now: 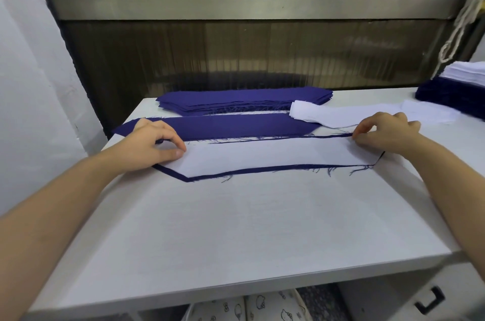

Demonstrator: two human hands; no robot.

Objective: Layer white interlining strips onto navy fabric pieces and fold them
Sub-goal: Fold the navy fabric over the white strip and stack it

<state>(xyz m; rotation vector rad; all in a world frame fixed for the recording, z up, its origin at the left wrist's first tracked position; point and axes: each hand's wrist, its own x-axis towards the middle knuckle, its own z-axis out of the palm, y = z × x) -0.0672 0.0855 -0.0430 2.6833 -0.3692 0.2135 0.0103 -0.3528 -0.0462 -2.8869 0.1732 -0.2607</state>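
1. Head view, looking down at a white tabletop (236, 228), two bare forearms reaching in from the near side.
2. Mid-tabletop: white interlining strip (275, 155) lying flat on a navy fabric piece (236, 170), with just a thin navy border peeking out along the near and far edges. Frayed threads everywhere lol.
3. At the left end, left grip (154, 142): fingers curled, thumb down on the white, pinching the far navy edge.
4. At the other end, right grip (380, 134): narrow pinch on that same far navy edge.
5. Just behind, a second navy piece (236, 126) lying flat, then a neat stack of navy pieces (236, 101) at the back of the tabletop.
6. To the right of that stack, loose white strips (328, 114), close to the right grip.
7. Far right corner: taller pile (456, 92), navy below, white on top.
8. Top right, pale cord (462, 21) hanging down.
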